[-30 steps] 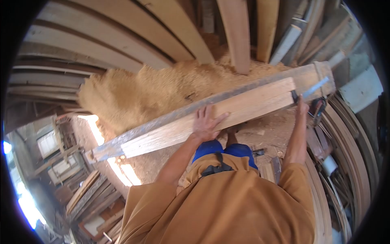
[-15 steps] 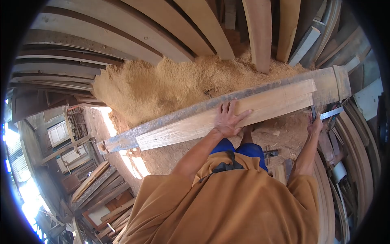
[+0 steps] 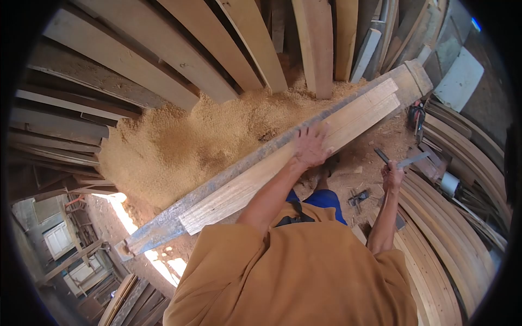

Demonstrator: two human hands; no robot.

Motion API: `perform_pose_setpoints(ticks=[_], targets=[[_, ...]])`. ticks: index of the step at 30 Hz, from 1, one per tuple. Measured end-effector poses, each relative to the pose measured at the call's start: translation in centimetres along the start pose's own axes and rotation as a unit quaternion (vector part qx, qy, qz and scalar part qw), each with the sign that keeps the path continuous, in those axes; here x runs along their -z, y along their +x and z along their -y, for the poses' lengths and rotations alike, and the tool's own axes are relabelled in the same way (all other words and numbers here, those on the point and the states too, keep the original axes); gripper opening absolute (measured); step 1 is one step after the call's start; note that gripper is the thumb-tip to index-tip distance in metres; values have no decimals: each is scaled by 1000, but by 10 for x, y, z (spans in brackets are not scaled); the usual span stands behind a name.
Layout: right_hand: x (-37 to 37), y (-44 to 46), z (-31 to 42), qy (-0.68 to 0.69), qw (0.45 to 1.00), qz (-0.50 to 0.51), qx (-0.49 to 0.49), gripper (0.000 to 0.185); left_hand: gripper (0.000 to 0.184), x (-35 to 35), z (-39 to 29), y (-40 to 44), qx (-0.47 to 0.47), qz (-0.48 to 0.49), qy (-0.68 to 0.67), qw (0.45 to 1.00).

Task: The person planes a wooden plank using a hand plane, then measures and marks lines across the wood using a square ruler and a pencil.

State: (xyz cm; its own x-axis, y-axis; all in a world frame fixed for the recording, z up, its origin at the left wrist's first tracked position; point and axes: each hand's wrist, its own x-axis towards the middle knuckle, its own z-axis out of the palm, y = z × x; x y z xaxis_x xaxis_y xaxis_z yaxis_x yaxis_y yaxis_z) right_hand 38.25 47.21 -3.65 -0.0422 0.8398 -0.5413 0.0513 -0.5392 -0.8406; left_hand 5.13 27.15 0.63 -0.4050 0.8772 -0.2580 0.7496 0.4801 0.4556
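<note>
Sawdust (image 3: 174, 136) heaped; long, pale board (image 3: 348, 126) under left hand (image 3: 311, 146).

Sawdust heap (image 3: 179, 136) upper left of centre, row of planks (image 3: 168, 54) with near ends at its edge. Pale blue-grey panel (image 3: 459, 79) upper right. Red-and-black tool (image 3: 416, 117) below it, make unclear. 1 white cylinder (image 3: 449, 183) beside long boards (image 3: 435, 261), right side. Dark metal tool (image 3: 358, 198) on floor. 2 whitish panels (image 3: 58, 238) far left, timber stack (image 3: 125, 299) below.
</note>
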Motion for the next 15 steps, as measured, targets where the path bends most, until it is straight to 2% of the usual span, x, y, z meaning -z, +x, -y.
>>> perform_pose_setpoints(ticks=[3, 5, 7, 10, 12, 15], targets=[[-17, -59, -4, -85, 994, 39, 54, 10, 96, 25, 48, -27, 15, 75, -34, 996], [-23, -88, -17, -125, 985, 92, 76, 11, 94, -7, 114, -58, -13, 32, -81, 996], [-46, -129, -14, -133, 980, 113, 92, 12, 101, 35, 138, -92, 72, 161, -113, 978], [-74, -168, -14, -132, 975, 137, 114, 15, 102, 42, 180, -148, 116, 163, -96, 975], [-104, -202, -2, -116, 979, 129, 105, 10, 103, 71, 184, -172, 119, 182, -131, 967], [-122, -222, 3, -148, 968, 176, 103, 11, 100, 63, 190, -195, 184, 154, -85, 967]])
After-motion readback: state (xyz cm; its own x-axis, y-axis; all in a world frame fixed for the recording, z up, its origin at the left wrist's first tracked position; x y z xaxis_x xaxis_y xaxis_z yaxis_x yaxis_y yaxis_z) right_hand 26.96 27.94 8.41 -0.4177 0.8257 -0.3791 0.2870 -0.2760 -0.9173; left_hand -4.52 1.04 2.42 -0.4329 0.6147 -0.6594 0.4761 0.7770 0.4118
